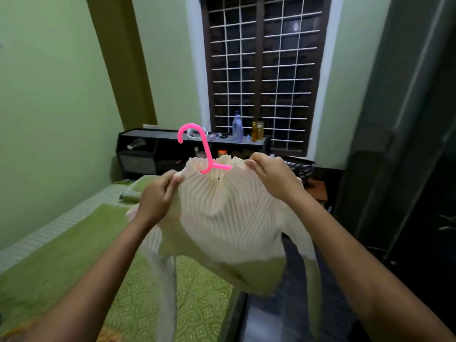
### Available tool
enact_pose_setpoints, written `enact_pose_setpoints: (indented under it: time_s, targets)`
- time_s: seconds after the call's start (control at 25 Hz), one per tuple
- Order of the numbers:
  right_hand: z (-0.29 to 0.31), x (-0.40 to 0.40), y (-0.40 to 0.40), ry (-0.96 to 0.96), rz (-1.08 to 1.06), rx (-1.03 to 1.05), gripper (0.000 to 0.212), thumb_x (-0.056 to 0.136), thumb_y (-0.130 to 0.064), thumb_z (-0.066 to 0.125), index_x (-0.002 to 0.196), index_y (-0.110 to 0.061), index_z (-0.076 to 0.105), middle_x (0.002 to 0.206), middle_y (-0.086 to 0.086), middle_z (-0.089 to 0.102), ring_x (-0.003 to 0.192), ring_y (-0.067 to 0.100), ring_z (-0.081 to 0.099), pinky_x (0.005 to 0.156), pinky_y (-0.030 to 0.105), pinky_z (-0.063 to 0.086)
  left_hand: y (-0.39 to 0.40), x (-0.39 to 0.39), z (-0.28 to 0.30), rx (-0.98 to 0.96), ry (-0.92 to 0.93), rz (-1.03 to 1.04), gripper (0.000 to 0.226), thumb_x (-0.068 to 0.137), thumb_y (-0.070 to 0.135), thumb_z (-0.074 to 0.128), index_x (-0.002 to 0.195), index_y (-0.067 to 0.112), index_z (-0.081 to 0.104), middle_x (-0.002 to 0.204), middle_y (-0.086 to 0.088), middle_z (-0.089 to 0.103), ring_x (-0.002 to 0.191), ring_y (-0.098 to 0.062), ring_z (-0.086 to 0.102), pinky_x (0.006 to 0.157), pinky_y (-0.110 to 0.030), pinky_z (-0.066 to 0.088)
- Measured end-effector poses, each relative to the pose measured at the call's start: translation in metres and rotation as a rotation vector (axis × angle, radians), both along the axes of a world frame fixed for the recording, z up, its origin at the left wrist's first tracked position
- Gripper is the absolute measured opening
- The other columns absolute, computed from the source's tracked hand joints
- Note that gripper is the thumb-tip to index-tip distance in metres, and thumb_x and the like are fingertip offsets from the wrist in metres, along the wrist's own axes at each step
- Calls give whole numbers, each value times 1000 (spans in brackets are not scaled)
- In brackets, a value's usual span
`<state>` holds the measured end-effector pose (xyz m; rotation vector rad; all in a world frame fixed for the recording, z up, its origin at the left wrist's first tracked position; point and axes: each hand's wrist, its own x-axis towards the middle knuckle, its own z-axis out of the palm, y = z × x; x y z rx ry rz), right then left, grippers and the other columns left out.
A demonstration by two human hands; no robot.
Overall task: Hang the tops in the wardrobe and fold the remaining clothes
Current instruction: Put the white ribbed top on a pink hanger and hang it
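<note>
Left grip (158, 196) and right grip (269, 174) both pinching shoulders of cream ribbed top (222, 218), holding it up over green bed (61, 255); pink hanger (197, 146) poking out of neckline.

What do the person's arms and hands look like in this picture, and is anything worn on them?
Both forearms are bare up to the frame's edge: no sleeves, watch or bracelets show. The left hand and right hand wear no gloves, and no rings can be made out. The fingernails look short and unpainted.
</note>
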<state>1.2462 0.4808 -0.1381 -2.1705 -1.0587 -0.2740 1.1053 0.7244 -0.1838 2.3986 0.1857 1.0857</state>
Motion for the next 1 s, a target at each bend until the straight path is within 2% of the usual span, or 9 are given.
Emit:
enact_pose_setpoints:
  time_s: [0.04, 0.12, 0.24, 0.32, 0.44, 0.6, 0.76, 0.92, 1.0]
  targets:
    - [5, 12, -11, 15, 28, -40, 32, 101, -39, 41, 88, -16, 60, 71, -3, 58, 65, 11, 52, 64, 34, 42, -9, 20, 1, 16, -5, -27, 39, 92, 53, 36, 75, 21, 51, 62, 0, 48, 58, -11, 44, 55, -36, 33]
    - [11, 43, -34, 65, 51, -84, 32, 100, -39, 42, 107, -19, 67, 97, -2, 67, 88, 10, 59, 80, 31, 47, -23, 63, 5, 39, -31, -70, 39, 94, 47, 41, 82, 15, 60, 67, -3, 55, 62, -14, 48, 55, -32, 31]
    - [6, 95, -82, 132, -68, 64, 35, 98, -41, 46, 125, -25, 60, 117, -7, 64, 105, 7, 57, 89, 26, 44, -23, 126, 11, 15, -56, -110, 45, 91, 53, 37, 83, 14, 58, 66, -2, 55, 62, -15, 50, 57, -37, 37]
    - [-9, 133, -110, 110, -201, 117, 32, 96, -42, 49, 124, -28, 58, 115, -5, 65, 106, 11, 57, 92, 32, 43, -18, 175, 12, -25, -85, -160, 48, 90, 54, 35, 82, 13, 58, 66, -4, 56, 62, -16, 50, 61, -39, 40]
    - [-33, 186, -118, -69, -413, 118, 29, 96, -42, 46, 119, -28, 55, 107, -1, 63, 104, 18, 52, 92, 39, 31, -13, 250, 13, -62, -135, -247, 54, 90, 54, 36, 84, 5, 60, 72, -13, 60, 68, -24, 52, 66, -41, 41]
    - [-27, 255, -108, -251, -574, 279, 30, 86, -21, 37, 99, -15, 63, 97, -1, 65, 95, 24, 56, 90, 50, 39, -12, 353, 24, -13, -131, -343, 40, 92, 53, 36, 78, 21, 54, 63, 0, 52, 61, -15, 44, 62, -44, 41]
    - [-9, 320, -105, -263, -743, 292, 35, 76, -17, 35, 89, -15, 67, 83, -7, 64, 90, 24, 58, 87, 43, 35, -15, 447, 42, 96, -105, -467, 55, 90, 56, 32, 87, 9, 61, 71, -4, 60, 67, -21, 56, 63, -41, 43]
    - [9, 381, -90, -215, -603, 402, 36, 77, -33, 39, 89, -15, 68, 84, -2, 69, 84, 20, 63, 81, 40, 49, -38, 536, 49, 269, -80, -589, 41, 92, 58, 29, 86, 23, 50, 74, -3, 59, 74, -29, 60, 63, -42, 48]
    - [3, 413, -96, -216, -660, 300, 32, 84, -37, 38, 98, -27, 65, 91, -5, 70, 88, 20, 63, 81, 38, 49, -52, 576, 46, 248, -110, -591, 42, 92, 57, 29, 94, 25, 55, 84, -9, 66, 79, -31, 63, 64, -40, 48]
